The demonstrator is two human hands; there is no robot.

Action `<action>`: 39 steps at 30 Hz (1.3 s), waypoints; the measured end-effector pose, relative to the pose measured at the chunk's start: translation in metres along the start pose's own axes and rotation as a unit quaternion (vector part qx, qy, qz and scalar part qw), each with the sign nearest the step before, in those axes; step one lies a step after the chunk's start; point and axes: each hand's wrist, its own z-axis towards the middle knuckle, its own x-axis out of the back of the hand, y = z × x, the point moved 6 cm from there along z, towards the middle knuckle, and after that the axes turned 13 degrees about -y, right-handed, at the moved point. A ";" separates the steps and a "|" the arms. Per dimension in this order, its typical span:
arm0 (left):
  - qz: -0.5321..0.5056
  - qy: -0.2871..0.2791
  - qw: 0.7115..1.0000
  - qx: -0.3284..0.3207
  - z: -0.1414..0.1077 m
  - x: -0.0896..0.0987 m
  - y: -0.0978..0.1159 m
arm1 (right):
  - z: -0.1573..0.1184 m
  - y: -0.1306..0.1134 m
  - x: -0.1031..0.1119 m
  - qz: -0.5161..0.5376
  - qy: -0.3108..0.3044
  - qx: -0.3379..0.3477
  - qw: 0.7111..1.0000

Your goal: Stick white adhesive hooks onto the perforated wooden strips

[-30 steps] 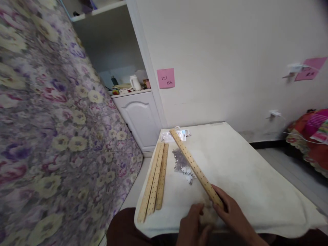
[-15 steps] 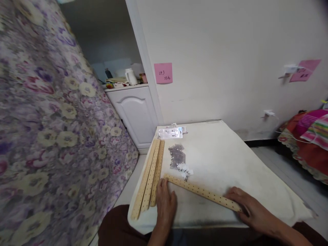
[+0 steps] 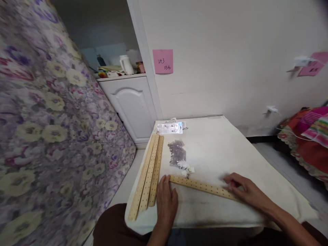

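Note:
A pale wooden strip with rows of small holes (image 3: 202,186) lies slantwise across the near part of the cloth-covered table. At its left end my left hand (image 3: 167,201) rests with fingers stretched forward, fingertips touching the end and the thumb apart. Over the right end is my right hand (image 3: 247,192), its fingers loosely bent and apart, covering the strip's tip; one fingertip is slightly blurred. Several similar perforated strips (image 3: 148,174) lie side by side left of my left hand. Beyond the strip are small grey plastic bags (image 3: 177,153) and little white tags (image 3: 185,167).
Clear plastic packaging (image 3: 169,128) lies at the table's (image 3: 215,150) far left corner. A floral curtain (image 3: 64,136) hangs on the left, beside a white cabinet (image 3: 133,106) holding a white jug (image 3: 126,65). A wall (image 3: 217,68) stands behind the table.
My right hand has loosened from the strip's right end and lifted slightly, its fingers spreading. The strip's left end sits a little further right of my left hand. The view has shifted slightly.

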 end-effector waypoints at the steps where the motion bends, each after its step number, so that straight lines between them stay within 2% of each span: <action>1: 0.003 0.002 1.000 -0.004 0.000 -0.001 0.000 | 0.012 -0.010 -0.004 0.005 0.017 0.001 1.000; 5: 0.001 0.005 1.000 -0.008 -0.001 -0.002 -0.002 | 0.066 -0.045 -0.038 0.049 0.044 0.024 0.998; 8: -0.003 0.002 1.000 -0.004 -0.002 -0.002 -0.003 | 0.098 -0.054 -0.063 0.029 0.073 -0.015 0.997; 12: -0.018 -0.002 1.000 -0.002 -0.002 -0.001 -0.003 | 0.117 -0.055 -0.079 -0.024 0.095 -0.084 0.992; 19: -0.030 -0.007 1.000 0.003 -0.001 -0.001 -0.003 | 0.127 -0.056 -0.075 -0.067 0.098 -0.093 0.989; 26: -0.030 -0.012 0.999 0.005 -0.002 -0.001 -0.004 | 0.145 -0.041 -0.052 -0.030 0.136 -0.064 0.988; 31: -0.036 -0.014 0.999 0.007 -0.003 -0.001 -0.004 | 0.132 -0.038 -0.039 -0.009 0.175 -0.045 0.983; 33: -0.037 -0.014 0.999 0.005 -0.003 -0.001 -0.005 | 0.123 -0.042 -0.042 -0.010 0.162 -0.022 0.986; 36: -0.038 -0.007 0.999 0.001 -0.003 0.000 -0.005 | 0.114 -0.052 -0.059 -0.046 0.094 0.015 0.994; 39: -0.037 -0.001 0.999 -0.003 -0.002 0.001 -0.005 | 0.112 -0.056 -0.074 -0.108 0.055 0.005 0.993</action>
